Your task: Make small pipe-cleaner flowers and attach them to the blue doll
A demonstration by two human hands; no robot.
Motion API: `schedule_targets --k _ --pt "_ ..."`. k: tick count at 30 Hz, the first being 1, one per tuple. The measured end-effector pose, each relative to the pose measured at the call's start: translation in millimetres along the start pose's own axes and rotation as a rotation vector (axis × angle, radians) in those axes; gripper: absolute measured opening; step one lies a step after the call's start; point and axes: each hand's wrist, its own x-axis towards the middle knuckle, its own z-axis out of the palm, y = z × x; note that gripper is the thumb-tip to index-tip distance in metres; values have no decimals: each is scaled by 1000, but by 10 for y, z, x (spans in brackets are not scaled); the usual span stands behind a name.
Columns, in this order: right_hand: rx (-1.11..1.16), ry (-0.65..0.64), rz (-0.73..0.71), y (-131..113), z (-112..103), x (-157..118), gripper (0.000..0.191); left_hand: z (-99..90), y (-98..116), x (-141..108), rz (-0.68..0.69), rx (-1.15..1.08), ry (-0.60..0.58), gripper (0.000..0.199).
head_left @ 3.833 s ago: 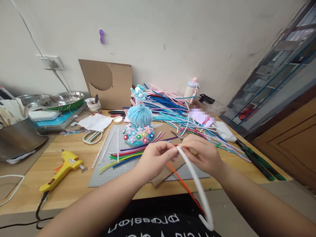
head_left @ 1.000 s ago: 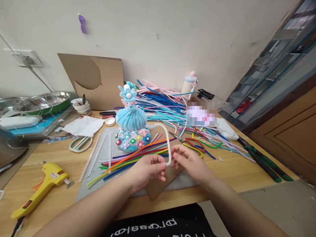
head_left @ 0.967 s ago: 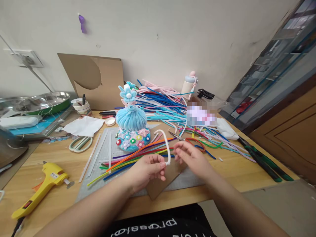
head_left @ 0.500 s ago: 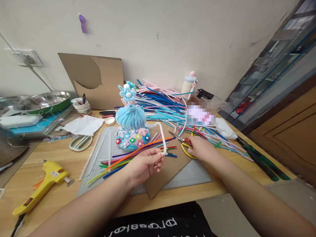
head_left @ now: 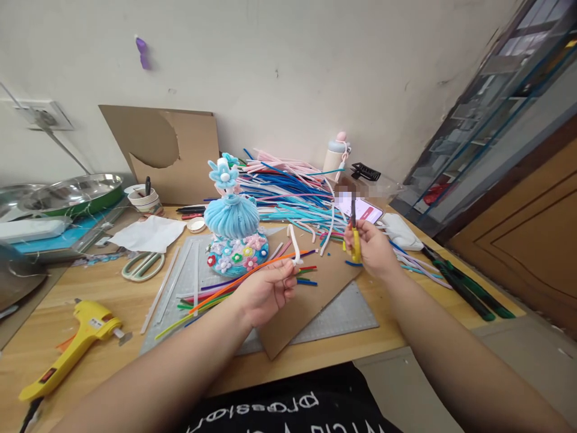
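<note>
Between the thumb and fingers of my left hand (head_left: 270, 288) is a white pipe cleaner (head_left: 295, 242), bent and rising from the fingertips. My right hand (head_left: 372, 248) grips yellow-handled pliers (head_left: 356, 243) with their slim dark jaws pointing up. Left of the pipe cleaner stands a fluffy blue ornament (head_left: 234, 216) with a pleated top, small coloured flowers around its base and a blue flower at its peak. Loose coloured pipe cleaners (head_left: 216, 291) lie beside and under my left hand. A cardboard piece (head_left: 311, 307) lies below both hands, over a grey cutting mat (head_left: 347, 316).
A large heap of pipe cleaners (head_left: 283, 186) fills the back, near a bottle (head_left: 337, 157) and a lit phone (head_left: 360, 207). Green-handled cutters (head_left: 464, 285) lie at right. At left are a yellow glue gun (head_left: 72, 343), scissors (head_left: 144, 266) and a metal bowl (head_left: 81, 189).
My right hand has lifted the pliers up from the table, turning their jaws upward. My left hand keeps hold of the white pipe cleaner. The whole view has shifted slightly.
</note>
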Motion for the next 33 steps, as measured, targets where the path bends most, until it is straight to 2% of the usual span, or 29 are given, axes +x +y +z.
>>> schedule_targets --k 1,3,5,7,9,13,21,24,29,33 --pt "65 -31 -8 -68 11 -76 36 19 4 20 22 -4 -15 17" --pt "290 -228 -22 -187 55 -278 42 63 22 50 76 -15 -49 18" --pt "296 -447 -42 -261 126 -511 46 108 45 65 129 -32 -78 18" --pt "215 -428 6 -295 204 -721 42 144 61 67 167 -45 -95 18" --pt "42 -410 -31 -321 262 -869 38 166 66 59 183 -50 -108 18" --pt "-171 -452 -70 -429 292 -968 29 186 46 41 180 -48 -130 15" --pt "-198 -472 -51 -482 307 -989 28 201 66 18 221 -69 -152 13" --pt "-198 -481 -48 -474 327 -1003 28 204 46 13 168 -24 -139 12" --pt "-122 -466 -130 -494 338 -976 25 208 -27 32 103 40 -129 13" --pt "-34 -473 -87 -496 342 -976 29 217 -37 50 81 54 -108 15"
